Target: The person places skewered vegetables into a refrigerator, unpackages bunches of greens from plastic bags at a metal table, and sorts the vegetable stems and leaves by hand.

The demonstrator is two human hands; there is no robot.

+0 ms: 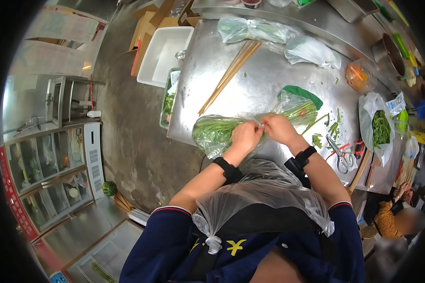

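Note:
A long bundle of leafy greens (211, 130) lies across the near edge of the steel table in a clear plastic bag (257, 117). Its leaves are to the left, and cut stems (298, 112) show to the right. My left hand (245, 138) is closed, pinching the plastic around the bundle's middle. Right beside it, my right hand (278, 129) also pinches the plastic, with fingertips almost meeting those of the left. Exactly how the film is gathered between them is too small to tell. Behind the stems sits a dark green piece of material (304, 94).
Long wooden skewers (229, 78) lie on the steel table (189, 94). Scissors (342, 158) and stem scraps (334, 128) are at right, near bagged greens (381, 129). Filled plastic bags (311, 52) line the back. A white bin (163, 56) stands left; a person (389, 217) is at far right.

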